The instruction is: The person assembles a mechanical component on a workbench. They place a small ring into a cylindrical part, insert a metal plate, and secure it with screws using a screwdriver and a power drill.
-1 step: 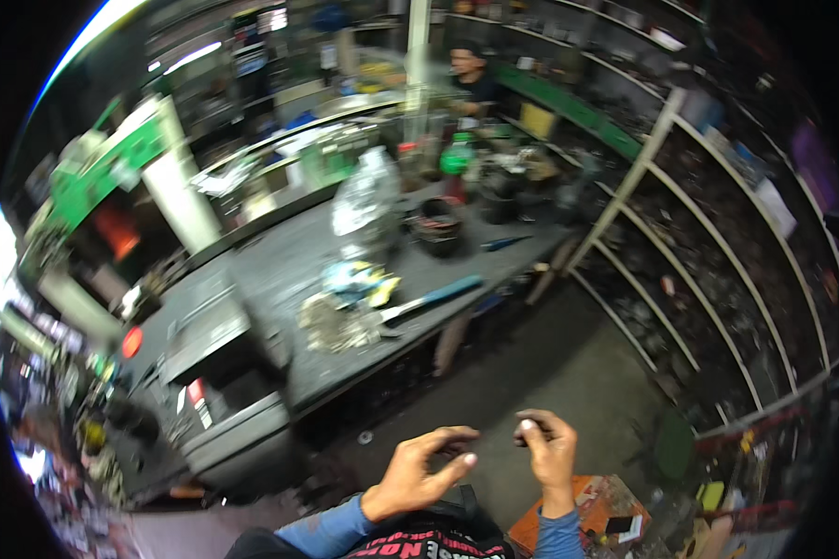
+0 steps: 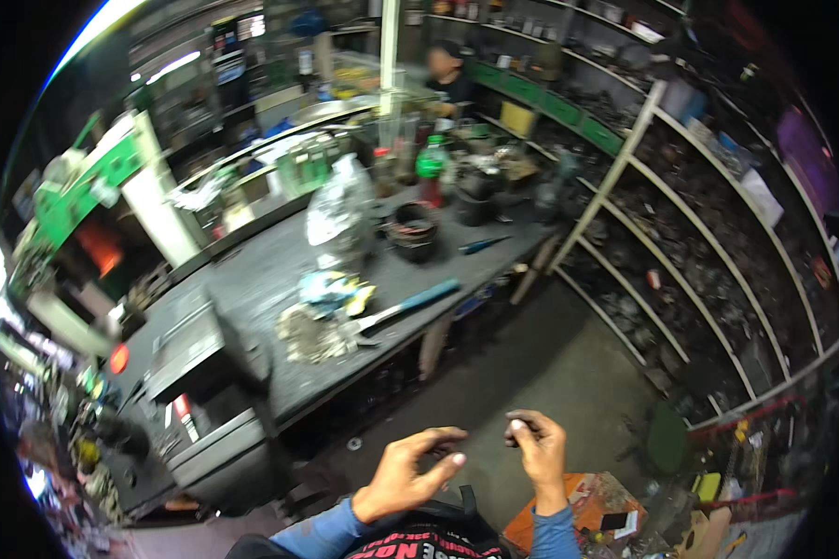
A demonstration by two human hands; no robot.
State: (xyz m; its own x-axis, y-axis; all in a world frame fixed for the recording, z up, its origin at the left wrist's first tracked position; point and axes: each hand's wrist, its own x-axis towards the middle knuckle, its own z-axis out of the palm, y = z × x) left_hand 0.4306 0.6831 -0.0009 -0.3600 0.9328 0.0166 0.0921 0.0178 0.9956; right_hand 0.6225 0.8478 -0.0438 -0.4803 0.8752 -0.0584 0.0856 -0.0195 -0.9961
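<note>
Both of my hands are held up in front of me over the floor, apart from the workbench. My left hand (image 2: 408,473) has its fingers curved and its thumb apart, with nothing seen between them. To its right, my right hand (image 2: 539,447) has thumb and darkened fingertips brought together in a pinch. Whatever lies between them, if anything, is too small to tell. Nearest on the dark bench (image 2: 312,384) are a blue-handled tool with a flat metal end (image 2: 410,306) and a dirty pale rag (image 2: 312,334). A blue and yellow crumpled wrapper (image 2: 337,291) lies against the rag.
A clear plastic bag (image 2: 338,219), a dark round pot (image 2: 411,231) and a green-capped bottle (image 2: 431,168) stand on the bench. A black metal toolbox (image 2: 185,349) is at left. Metal shelves (image 2: 615,191) rise at right, an orange board (image 2: 583,503) lies below. A person (image 2: 449,84) is behind the bench.
The whole scene has shifted slightly left in the picture, and the smear of motion is gone. Both hands keep nearly the same pose.
</note>
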